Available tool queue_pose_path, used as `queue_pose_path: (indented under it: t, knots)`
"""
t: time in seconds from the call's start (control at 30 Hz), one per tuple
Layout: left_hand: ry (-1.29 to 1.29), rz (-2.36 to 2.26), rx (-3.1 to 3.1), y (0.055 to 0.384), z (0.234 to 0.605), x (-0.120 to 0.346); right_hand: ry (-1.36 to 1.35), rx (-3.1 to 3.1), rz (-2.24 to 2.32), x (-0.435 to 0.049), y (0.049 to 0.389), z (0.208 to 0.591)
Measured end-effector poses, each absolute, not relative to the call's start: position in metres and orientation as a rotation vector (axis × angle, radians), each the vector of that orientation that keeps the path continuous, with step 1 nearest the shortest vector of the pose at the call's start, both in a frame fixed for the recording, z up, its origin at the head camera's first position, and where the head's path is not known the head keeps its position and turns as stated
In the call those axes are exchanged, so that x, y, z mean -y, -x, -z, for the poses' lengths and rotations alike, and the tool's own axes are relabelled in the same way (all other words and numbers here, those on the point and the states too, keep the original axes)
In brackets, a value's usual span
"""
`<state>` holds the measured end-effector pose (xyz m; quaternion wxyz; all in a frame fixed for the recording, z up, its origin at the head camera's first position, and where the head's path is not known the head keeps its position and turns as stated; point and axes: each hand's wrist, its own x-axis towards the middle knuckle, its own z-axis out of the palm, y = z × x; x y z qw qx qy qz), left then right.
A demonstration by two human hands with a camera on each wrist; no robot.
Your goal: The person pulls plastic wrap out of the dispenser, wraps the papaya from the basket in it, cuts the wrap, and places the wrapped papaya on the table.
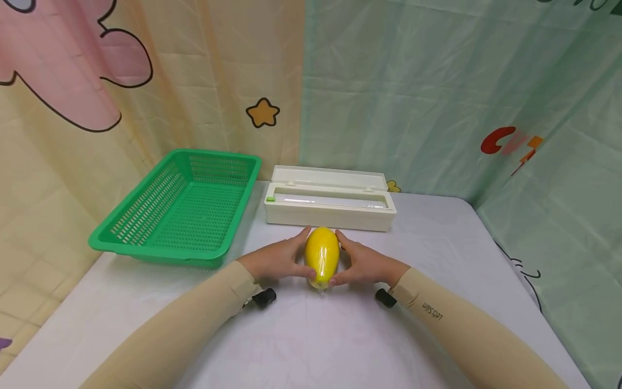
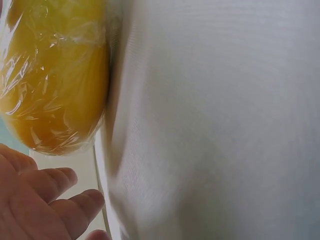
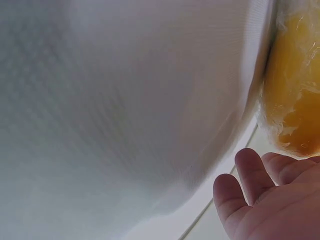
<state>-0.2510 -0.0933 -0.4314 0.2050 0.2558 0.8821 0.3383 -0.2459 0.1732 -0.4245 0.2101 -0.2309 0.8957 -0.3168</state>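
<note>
A yellow melon (image 1: 322,254), tightly wrapped in clear film, lies lengthwise on the white-covered table. From its left side my left hand (image 1: 279,259) holds it, thumb near the close end and index finger near the far end. My right hand (image 1: 366,263) mirrors this on the right side. In the left wrist view the film wrinkles over the melon (image 2: 57,80), and the other fingers (image 2: 80,207) spread loosely, apart from it. The right wrist view shows the melon (image 3: 295,90) at the edge, with loosely bent fingers (image 3: 252,172) below it.
Just behind the melon stands a white cling film box (image 1: 330,219) with its lid raised and a film roll inside. A green plastic basket (image 1: 194,216) sits at the back left. Printed curtains (image 1: 389,92) hang behind the table (image 1: 340,346) and along its right side.
</note>
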Motion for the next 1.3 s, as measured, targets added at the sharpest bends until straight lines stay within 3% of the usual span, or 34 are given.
queue_pose_path:
  t: [0.83, 1.3]
  knots:
    - [-0.785, -0.720, -2.897, 0.236, 0.392, 0.092, 0.518, -2.683, 0.809, -0.196, 0.230, 0.405]
    - [-0.755, -0.936, -2.600, 0.238, 0.422, 0.079, 0.586, -2.638, 0.856, -0.181, 0.226, 0.424]
